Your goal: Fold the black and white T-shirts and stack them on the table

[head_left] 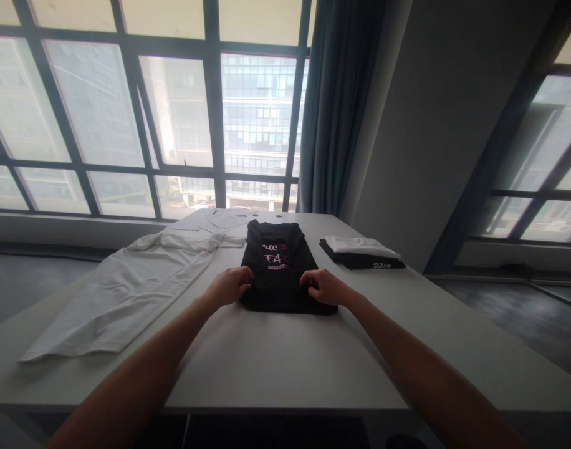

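Observation:
A black T-shirt (285,298) lies partly folded in the middle of the table, with white and pink lettering facing up. My left hand (230,285) is at its left edge, thumb and fingers pinched together on the cloth. At the opposite edge, my right hand (326,287) curls its fingers round the fabric in the same way. Both hands are low, close to the tabletop. The bottom of the shirt points toward me and its collar end is at the far side.
A white garment (126,293) is spread flat on the left of the white table (285,368). To the right sits a small stack of folded clothes, a white one (363,246) on a black one (383,263). Windows and a dark curtain (336,112) stand behind.

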Tool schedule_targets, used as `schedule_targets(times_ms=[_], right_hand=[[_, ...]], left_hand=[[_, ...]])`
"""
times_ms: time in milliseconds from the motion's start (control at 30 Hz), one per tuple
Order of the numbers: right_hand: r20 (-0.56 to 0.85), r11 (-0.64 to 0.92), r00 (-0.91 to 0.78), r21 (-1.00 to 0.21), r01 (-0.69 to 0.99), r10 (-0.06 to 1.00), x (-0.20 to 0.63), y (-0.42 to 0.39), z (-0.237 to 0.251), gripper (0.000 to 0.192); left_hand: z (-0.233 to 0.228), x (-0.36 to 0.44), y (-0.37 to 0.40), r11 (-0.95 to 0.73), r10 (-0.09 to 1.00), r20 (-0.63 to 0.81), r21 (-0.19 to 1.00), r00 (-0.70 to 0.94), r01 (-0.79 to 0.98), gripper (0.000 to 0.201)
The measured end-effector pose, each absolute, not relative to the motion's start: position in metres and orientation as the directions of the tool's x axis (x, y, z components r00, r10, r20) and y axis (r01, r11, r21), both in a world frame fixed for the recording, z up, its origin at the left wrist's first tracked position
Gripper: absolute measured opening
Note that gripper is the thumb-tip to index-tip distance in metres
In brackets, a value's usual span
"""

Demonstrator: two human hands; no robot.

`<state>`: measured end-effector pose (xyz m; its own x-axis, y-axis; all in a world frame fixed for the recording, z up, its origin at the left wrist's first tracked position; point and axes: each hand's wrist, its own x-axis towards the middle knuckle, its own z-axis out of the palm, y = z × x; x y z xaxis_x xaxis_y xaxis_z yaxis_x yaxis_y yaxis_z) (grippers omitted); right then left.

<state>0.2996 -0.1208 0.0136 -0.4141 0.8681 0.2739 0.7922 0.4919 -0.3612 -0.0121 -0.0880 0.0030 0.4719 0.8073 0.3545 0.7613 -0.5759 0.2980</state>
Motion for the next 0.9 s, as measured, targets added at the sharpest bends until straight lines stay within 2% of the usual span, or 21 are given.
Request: schedule_targets(times_ms=[167, 333, 433, 600, 733, 900], right_hand=[[0.299, 0.515, -0.426, -0.371, 0.772, 0.854, 0.297, -0.12, 0.011, 0.026], [0.356, 0.501, -0.378, -0.375, 0.78, 0.855, 0.3, -0.116, 0.011, 0.006], [0.321, 0.505, -0.403, -0.363, 0.784, 0.857, 0.303, -0.115, 0.012, 0.015], [0.205, 0.488, -0.443, -0.36, 0.795, 0.873, 0.306, -0.118, 0.015, 0.016], [0.134, 0.453, -0.435, -0.359, 0.816, 0.89, 0.307, -0.119, 0.016, 0.023], [0.123, 0.444, -0.428, -0.334, 0.832, 0.895, 0.307, -0.118, 0.014, 0.013]], left_hand=[[0.004, -0.016, -0.086, -0.602, 0.786, 0.339, 0.226, 0.518, 0.766, 0.024], [0.004, -0.021, -0.083, -0.643, 0.756, 0.329, 0.211, 0.566, 0.736, 0.024], [0.003, -0.022, -0.082, -0.638, 0.768, 0.262, 0.237, 0.584, 0.732, 0.028], [0.002, -0.026, -0.083, -0.673, 0.738, 0.181, 0.254, 0.65, 0.694, 0.016], [0.004, -0.027, -0.083, -0.676, 0.732, 0.139, 0.27, 0.667, 0.686, 0.033], [0.003, -0.021, -0.086, -0.684, 0.725, 0.139, 0.253, 0.674, 0.684, 0.023]])
